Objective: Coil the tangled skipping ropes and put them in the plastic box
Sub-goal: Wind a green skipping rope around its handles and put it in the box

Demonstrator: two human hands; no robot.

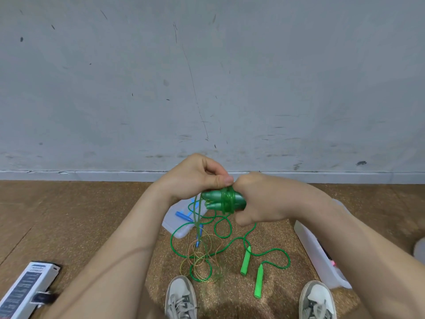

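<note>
My right hand (259, 201) grips two dark green rope handles (215, 198), held side by side at chest height. Several turns of their green cord (226, 201) are wound round them. My left hand (195, 178) pinches the cord just above the handles, and a loose length hangs down from there. On the floor lies a second rope with light green handles (245, 260), its cord (274, 252) looping about. A thin orange-gold rope (202, 256) is tangled under it. Part of a blue-handled rope (184, 216) lies on the plastic box lid (181, 229).
A clear plastic box (319, 252) stands on the floor at the right, partly behind my right arm. A white and dark carton (25, 288) lies at the lower left. My two shoes (181, 295) are at the bottom edge. A grey wall rises beyond the wooden floor.
</note>
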